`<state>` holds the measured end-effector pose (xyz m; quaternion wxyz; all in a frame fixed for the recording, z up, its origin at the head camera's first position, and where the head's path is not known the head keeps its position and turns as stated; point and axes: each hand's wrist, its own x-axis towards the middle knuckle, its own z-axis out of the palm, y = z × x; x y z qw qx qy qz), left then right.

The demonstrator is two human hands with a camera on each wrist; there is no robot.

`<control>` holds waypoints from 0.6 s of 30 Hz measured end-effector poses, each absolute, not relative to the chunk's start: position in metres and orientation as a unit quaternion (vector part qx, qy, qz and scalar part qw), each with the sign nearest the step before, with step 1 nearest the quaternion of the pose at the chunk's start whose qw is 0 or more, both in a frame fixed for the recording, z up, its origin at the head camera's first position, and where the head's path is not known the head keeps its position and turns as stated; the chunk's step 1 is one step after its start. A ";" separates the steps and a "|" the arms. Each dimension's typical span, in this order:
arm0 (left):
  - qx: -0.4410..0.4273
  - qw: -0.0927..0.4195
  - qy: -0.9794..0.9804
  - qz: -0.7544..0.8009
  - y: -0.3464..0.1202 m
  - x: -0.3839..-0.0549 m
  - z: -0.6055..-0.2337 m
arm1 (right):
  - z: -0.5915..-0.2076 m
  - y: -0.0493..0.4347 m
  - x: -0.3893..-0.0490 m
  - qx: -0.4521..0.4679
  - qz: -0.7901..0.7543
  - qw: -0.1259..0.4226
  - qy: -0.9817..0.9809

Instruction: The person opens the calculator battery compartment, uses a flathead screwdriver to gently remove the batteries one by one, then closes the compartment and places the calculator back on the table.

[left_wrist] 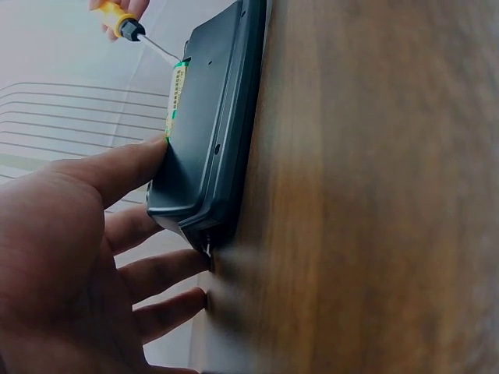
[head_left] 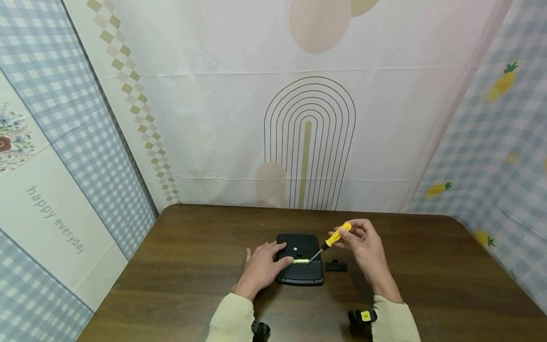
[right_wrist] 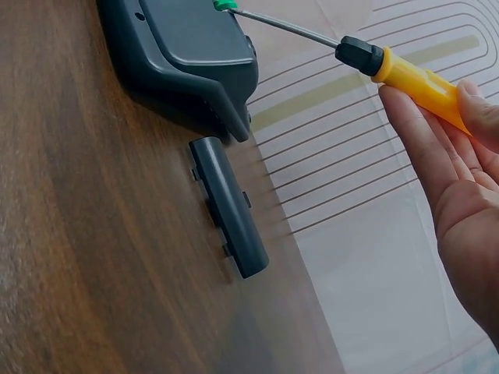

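A flat black device, possibly a calculator, lies back side up on the table. A green and yellow cylindrical battery sits in its slot. My left hand rests at the device's left side, thumb on the battery's left end and the other fingers extended and spread. Between thumb and fingers, my right hand pinches the yellow handle of a screwdriver. The screwdriver's thin metal shaft slants down to the battery's right end, and its tip touches or nearly touches there. Whether the tip is under the battery, I cannot tell.
A black battery cover with small tabs lies just right of the device. The brown wooden table meets a patterned cloth at its back edge. Dark wrist cameras are strapped at both sleeves.
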<state>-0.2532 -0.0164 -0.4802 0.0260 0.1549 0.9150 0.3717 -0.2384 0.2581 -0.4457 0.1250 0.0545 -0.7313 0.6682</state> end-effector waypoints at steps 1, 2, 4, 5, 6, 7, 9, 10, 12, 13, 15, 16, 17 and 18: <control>0.155 0.026 0.915 0.372 -0.016 -0.253 -0.480 | -0.446 0.258 -0.238 0.055 0.668 0.126 -0.731; 0.154 0.027 0.915 0.372 -0.016 -0.253 -0.480 | -0.446 0.258 -0.238 0.055 0.668 0.126 -0.731; 0.153 0.028 0.915 0.372 -0.017 -0.253 -0.480 | -0.446 0.258 -0.238 0.055 0.668 0.129 -0.731; 0.153 0.029 0.915 0.372 -0.017 -0.253 -0.479 | -0.446 0.258 -0.238 0.055 0.668 0.129 -0.731; 0.153 0.029 0.915 0.372 -0.017 -0.253 -0.479 | -0.446 0.258 -0.238 0.055 0.668 0.128 -0.731; 0.152 0.030 0.915 0.372 -0.017 -0.253 -0.479 | -0.445 0.258 -0.238 0.054 0.667 0.128 -0.732; 0.152 0.030 0.915 0.372 -0.017 -0.253 -0.480 | -0.445 0.258 -0.238 0.051 0.669 0.127 -0.731; 0.152 0.029 0.915 0.372 -0.017 -0.253 -0.480 | -0.445 0.257 -0.238 0.050 0.670 0.127 -0.730; 0.153 0.028 0.915 0.372 -0.016 -0.253 -0.480 | -0.444 0.257 -0.237 0.046 0.672 0.126 -0.728; 0.153 0.027 0.915 0.372 -0.016 -0.253 -0.480 | -0.444 0.257 -0.237 0.044 0.673 0.125 -0.727; 0.154 0.025 0.915 0.372 -0.016 -0.253 -0.480 | -0.443 0.257 -0.237 0.038 0.675 0.123 -0.727; 0.154 0.025 0.915 0.372 -0.017 -0.253 -0.480 | -0.443 0.257 -0.237 0.036 0.675 0.121 -0.727; 0.154 0.024 0.915 0.373 -0.017 -0.253 -0.480 | -0.442 0.257 -0.236 0.034 0.677 0.119 -0.726; 0.154 0.024 0.915 0.373 -0.017 -0.253 -0.480 | -0.442 0.257 -0.236 0.034 0.678 0.118 -0.725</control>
